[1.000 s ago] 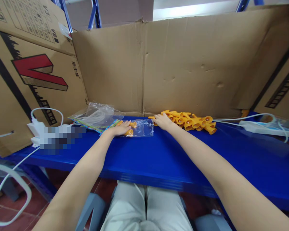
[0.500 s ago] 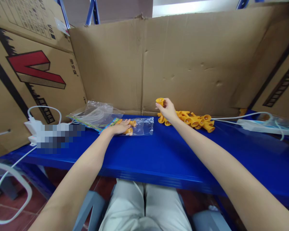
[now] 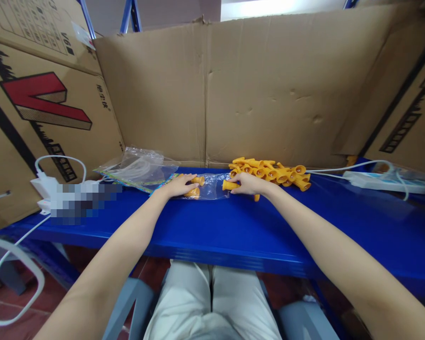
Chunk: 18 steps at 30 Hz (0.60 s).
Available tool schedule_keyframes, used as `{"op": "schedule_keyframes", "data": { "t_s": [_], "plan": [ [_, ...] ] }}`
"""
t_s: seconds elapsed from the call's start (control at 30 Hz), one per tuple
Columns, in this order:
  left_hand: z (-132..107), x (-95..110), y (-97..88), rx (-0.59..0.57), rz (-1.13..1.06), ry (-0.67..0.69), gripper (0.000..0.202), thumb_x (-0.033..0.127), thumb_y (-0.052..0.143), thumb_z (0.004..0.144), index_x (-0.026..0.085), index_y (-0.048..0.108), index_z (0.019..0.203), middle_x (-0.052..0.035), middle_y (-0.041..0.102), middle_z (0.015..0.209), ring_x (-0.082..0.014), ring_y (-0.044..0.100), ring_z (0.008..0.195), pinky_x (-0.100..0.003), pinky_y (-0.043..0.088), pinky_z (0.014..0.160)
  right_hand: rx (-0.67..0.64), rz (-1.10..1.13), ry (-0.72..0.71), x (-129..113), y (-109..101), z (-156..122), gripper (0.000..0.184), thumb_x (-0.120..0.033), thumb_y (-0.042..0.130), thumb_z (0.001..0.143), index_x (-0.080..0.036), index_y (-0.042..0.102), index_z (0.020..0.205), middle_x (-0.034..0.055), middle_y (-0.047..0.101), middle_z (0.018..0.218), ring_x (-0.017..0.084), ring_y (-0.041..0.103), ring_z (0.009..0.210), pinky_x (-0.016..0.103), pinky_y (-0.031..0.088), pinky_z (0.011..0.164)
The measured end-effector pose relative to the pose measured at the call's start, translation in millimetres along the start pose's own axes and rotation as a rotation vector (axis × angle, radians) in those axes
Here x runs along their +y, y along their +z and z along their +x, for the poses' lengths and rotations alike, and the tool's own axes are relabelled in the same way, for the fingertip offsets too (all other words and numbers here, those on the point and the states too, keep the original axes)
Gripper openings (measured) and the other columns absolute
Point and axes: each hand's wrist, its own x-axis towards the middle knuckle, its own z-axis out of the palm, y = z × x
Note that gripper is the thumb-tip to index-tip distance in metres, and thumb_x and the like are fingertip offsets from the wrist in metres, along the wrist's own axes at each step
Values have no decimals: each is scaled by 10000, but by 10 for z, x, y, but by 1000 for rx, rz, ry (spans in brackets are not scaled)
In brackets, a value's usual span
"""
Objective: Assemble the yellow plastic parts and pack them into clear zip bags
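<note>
On the shiny blue table (image 3: 205, 231), the left hand (image 3: 179, 185) lies spread on a clear bag (image 3: 212, 188). The right hand (image 3: 247, 183) pinches a yellow horn (image 3: 228, 185) at the bag's end, by a yellow pile (image 3: 283, 174). Tall cardboard (image 3: 269, 89) stands behind.

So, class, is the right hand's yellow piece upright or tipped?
Tipped: the yellow piece lies sideways in the right hand, wide end leftward.

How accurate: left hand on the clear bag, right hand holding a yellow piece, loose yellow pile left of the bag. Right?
Not quite: the head view shows the loose yellow pile to the right of the clear bag. The left hand is on the bag and the right hand holds a yellow piece.
</note>
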Motion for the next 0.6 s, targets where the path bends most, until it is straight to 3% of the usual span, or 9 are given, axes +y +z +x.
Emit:
{"op": "schedule_keyframes", "data": {
  "t_s": [0.23,0.37,0.5,0.6],
  "plan": [
    [86,-93,97,16,-57,26,799,649,253,789,150,276,1413,-42,222,1482,-196,196,1366,-309,120,1107,115,-63,42,8,103,34,458,-146,568,745,-164,581,1203,62,658,999,141,619,772,238,488,712],
    [89,-107,110,22,-75,26,808,657,249,789,153,257,1420,-37,207,1483,-206,185,1368,-315,124,1106,190,-124,45,31,64,15,215,-189,578,753,-139,680,937,65,676,909,163,619,815,257,470,738],
    [86,-115,117,26,-75,15,820,668,243,783,156,244,1424,-42,195,1483,-209,185,1368,-320,131,1104,68,-115,82,19,35,-35,140,-259,605,752,-153,676,811,40,682,790,154,625,729,243,457,668],
    [82,-105,120,23,-66,14,827,662,230,786,131,249,1420,-59,188,1484,-205,177,1370,-312,123,1105,-6,-147,112,-3,55,-47,112,-204,605,737,-153,675,808,37,684,792,141,623,692,216,437,610]
  ]
}}
